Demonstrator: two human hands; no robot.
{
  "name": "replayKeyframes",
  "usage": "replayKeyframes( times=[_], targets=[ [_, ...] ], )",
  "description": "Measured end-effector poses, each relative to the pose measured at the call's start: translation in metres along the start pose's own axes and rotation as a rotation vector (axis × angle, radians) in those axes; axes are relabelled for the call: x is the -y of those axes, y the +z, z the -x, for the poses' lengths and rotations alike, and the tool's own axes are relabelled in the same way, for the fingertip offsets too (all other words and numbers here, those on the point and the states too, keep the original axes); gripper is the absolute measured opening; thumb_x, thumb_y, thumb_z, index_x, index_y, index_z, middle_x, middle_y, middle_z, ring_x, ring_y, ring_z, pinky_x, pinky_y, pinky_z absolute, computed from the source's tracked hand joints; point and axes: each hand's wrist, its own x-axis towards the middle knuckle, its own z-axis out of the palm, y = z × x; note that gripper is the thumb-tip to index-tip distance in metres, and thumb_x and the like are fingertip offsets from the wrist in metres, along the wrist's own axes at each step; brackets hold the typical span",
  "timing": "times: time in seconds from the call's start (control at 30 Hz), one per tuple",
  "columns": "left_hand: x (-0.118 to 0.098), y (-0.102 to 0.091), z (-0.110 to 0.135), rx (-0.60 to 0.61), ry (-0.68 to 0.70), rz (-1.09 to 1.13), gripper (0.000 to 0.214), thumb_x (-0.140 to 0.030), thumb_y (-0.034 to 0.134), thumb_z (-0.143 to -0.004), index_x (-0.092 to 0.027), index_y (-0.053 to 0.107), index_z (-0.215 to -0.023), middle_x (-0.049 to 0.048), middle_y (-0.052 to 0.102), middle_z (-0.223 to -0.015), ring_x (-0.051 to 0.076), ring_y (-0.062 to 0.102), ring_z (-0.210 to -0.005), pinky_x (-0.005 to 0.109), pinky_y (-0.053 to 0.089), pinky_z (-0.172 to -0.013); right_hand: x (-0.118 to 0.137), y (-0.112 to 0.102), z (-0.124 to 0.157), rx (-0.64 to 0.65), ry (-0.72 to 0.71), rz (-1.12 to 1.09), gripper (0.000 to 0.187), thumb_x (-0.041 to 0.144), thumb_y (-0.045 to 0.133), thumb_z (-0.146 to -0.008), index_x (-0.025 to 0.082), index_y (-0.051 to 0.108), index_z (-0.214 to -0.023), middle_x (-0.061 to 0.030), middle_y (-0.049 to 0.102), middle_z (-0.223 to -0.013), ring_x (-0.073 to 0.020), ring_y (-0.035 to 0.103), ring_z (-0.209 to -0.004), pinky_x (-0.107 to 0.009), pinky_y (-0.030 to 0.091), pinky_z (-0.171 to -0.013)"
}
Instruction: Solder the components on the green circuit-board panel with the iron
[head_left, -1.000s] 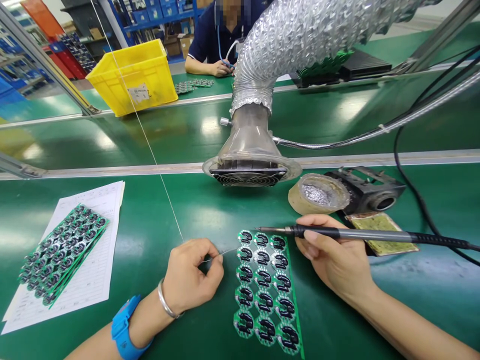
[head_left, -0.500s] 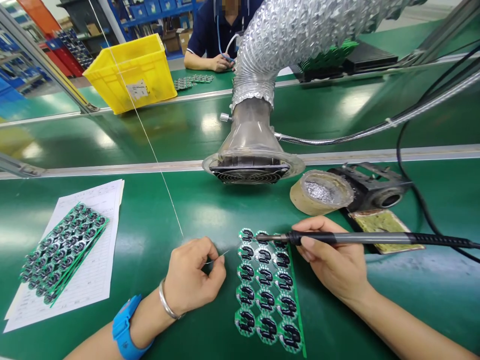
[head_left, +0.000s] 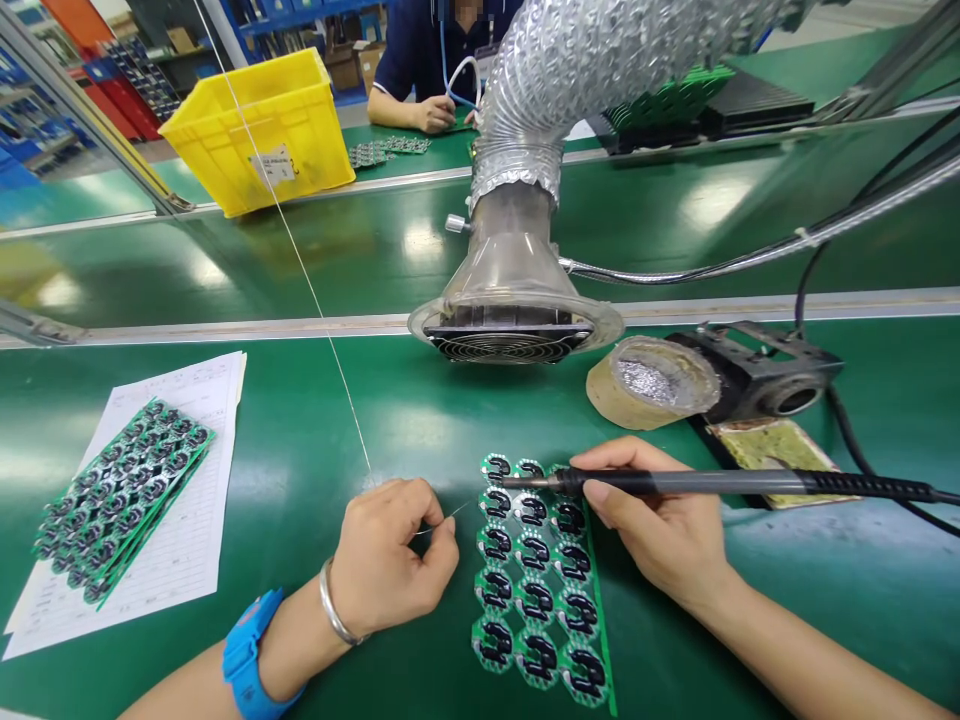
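My right hand (head_left: 652, 520) grips a soldering iron (head_left: 690, 483), its metal tip over the upper left of a panel of small round circuit boards (head_left: 536, 600). The panel lies flat on the green bench, black parts on each round board. Left of it, my left hand (head_left: 397, 550) pinches a thin solder wire (head_left: 346, 385) between thumb and forefinger. A short end of the wire pokes out toward the panel, and the rest runs up and away to the upper left. Whether the iron tip touches the board I cannot tell.
A fume extractor hood (head_left: 514, 335) hangs over the bench. Behind my right hand stand a round tub (head_left: 652, 385), an iron holder (head_left: 772, 375) and a yellow sponge (head_left: 780, 455). Stacked circuit panels (head_left: 124, 495) lie on papers (head_left: 199, 480). Beyond are a yellow bin (head_left: 262, 140) and a person (head_left: 420, 75).
The soldering iron's tip has moved left across the panel's top rows, to its left column. My left hand has shifted slightly right with the solder wire. The camera view has shifted a little.
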Motion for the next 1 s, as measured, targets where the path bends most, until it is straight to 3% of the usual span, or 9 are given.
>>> replayKeyframes(
  times=[1.0],
  targets=[
    [0.0015, 0.0056, -0.0005, 0.027, -0.01, -0.032, 0.017, -0.015, 0.056, -0.076, -0.018, 0.045, -0.064, -0.0072, 0.038, -0.051, 0.006, 0.033, -0.046, 0.02, 0.026, -0.045, 0.0006, -0.0061, -0.0033, 0.111, -0.128, 0.216, 0.015, 0.015, 0.057, -0.084, 0.026, 0.061, -0.093, 0.0039, 0.062, -0.069, -0.01, 0.054, -0.056, -0.019, 0.042, -0.048]
  ],
)
